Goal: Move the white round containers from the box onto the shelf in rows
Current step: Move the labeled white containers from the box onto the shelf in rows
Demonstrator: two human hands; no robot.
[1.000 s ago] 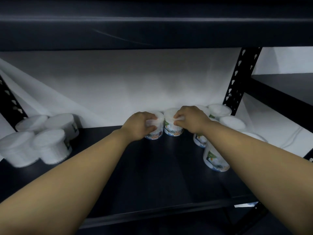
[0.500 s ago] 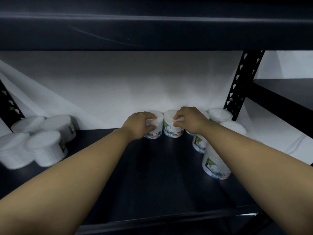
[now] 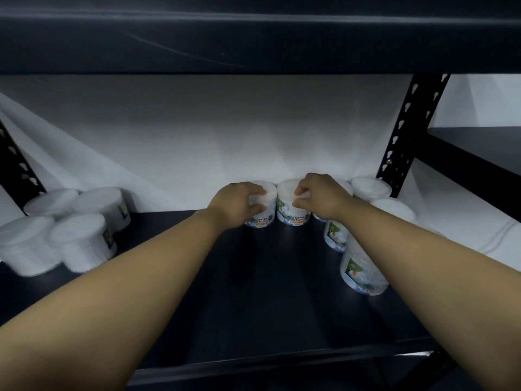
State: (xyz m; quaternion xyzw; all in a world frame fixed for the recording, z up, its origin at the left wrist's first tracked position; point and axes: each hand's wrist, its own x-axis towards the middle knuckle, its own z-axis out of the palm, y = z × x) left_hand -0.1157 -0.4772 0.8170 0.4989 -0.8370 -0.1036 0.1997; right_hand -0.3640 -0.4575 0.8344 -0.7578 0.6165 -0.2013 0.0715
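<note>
Dark metal shelving fills our view, with a white sheet [image 3: 197, 148] hung behind it and a black perforated upright [image 3: 406, 131] at the right rear. We reach both bare arms over the black shelf [image 3: 253, 292] to its back edge. Our left hand [image 3: 239, 203] is wrapped around one white round container [image 3: 260, 214], fingers curled over its lid and side. Our right hand [image 3: 321, 197] grips a second container [image 3: 290, 211] in the same way, thumb and fingers pinching its upper rim. These two tubs stand upright on the shelf, touching each other, right against the sheet, and both show a colourful label reading "COTTON BUDS".

To the right, more of the same containers stand in a line running toward us: one at the back corner [image 3: 370, 187] beside the upright, another [image 3: 393, 208] just in front of it, one [image 3: 334, 235] partly hidden beneath our right forearm, and the nearest tub [image 3: 361, 275] leaning slightly against that arm's edge. At the far left of the shelf a separate cluster of four white tubs [image 3: 64, 230] sits close together, blurred, well apart from the pair we hold. We cannot see the box.
</note>
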